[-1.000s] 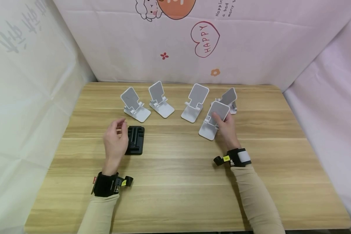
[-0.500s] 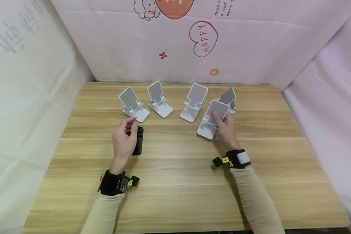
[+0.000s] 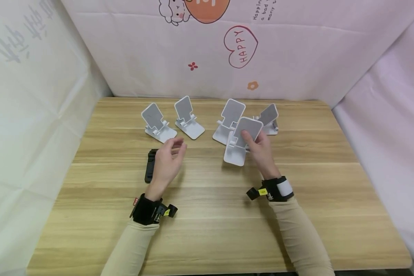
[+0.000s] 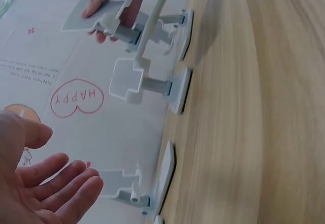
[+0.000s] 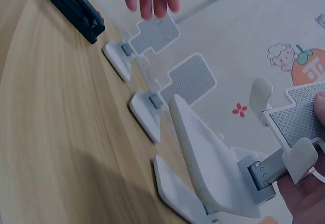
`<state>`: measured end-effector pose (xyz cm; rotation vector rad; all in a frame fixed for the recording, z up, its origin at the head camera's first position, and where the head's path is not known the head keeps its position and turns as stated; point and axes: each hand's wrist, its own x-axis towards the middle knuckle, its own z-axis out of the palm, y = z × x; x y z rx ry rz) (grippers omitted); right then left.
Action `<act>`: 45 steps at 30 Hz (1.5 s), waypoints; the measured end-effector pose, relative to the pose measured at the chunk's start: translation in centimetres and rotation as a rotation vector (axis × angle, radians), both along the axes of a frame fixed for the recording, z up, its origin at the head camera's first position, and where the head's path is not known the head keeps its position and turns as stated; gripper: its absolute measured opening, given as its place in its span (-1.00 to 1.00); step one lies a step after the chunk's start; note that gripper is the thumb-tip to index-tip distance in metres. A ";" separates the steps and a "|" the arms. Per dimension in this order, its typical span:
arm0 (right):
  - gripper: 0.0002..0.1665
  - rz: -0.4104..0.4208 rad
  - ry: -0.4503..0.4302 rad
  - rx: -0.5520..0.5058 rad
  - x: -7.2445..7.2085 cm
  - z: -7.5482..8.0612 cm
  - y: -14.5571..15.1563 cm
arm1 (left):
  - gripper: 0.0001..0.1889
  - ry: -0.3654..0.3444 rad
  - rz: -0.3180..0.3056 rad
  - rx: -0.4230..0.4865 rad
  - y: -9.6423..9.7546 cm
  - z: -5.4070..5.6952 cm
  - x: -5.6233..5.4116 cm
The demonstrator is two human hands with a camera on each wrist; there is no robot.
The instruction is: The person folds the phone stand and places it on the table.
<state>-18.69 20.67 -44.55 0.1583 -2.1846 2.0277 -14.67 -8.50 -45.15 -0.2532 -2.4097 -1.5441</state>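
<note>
My right hand [image 3: 263, 153] grips a white phone stand [image 3: 251, 124] by its grey-padded upper plate, thumb on the front. In the right wrist view the held stand's base [image 5: 208, 163] hangs raised off the table, and its hinge and two lips show. My left hand [image 3: 167, 161] hovers left of it with loosely bent fingers and nothing in them; the left wrist view shows its palm [image 4: 35, 193] bare. Under and beside the left wrist lies a folded black phone stand [image 3: 150, 168], partly hidden by that hand.
Two unfolded white stands, one [image 3: 153, 116] at far left and another [image 3: 184, 110] beside it, stand along the back. Two more, a middle one [image 3: 233, 109] and a right one [image 3: 270, 114], are partly covered by the held stand. A printed cloth [image 3: 207, 50] hangs behind the wooden table [image 3: 207, 230].
My left hand has moved right, across the black stand toward the middle. My right hand has shifted left with the white phone stand, which now overlaps the middle stand in view.
</note>
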 end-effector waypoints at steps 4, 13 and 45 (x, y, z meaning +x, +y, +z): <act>-0.55 0.043 0.012 0.015 0.5 0.8 -0.9 | -0.64 -0.052 -0.051 0.032 0.9 -0.4 -0.2; -0.55 0.130 0.019 0.043 1.1 1.2 -2.3 | -0.63 -0.245 -0.154 0.226 3.2 -0.7 -0.2; -0.52 0.309 0.069 0.057 1.8 1.5 -4.5 | -0.55 -0.610 -0.313 0.550 4.2 -1.2 -0.3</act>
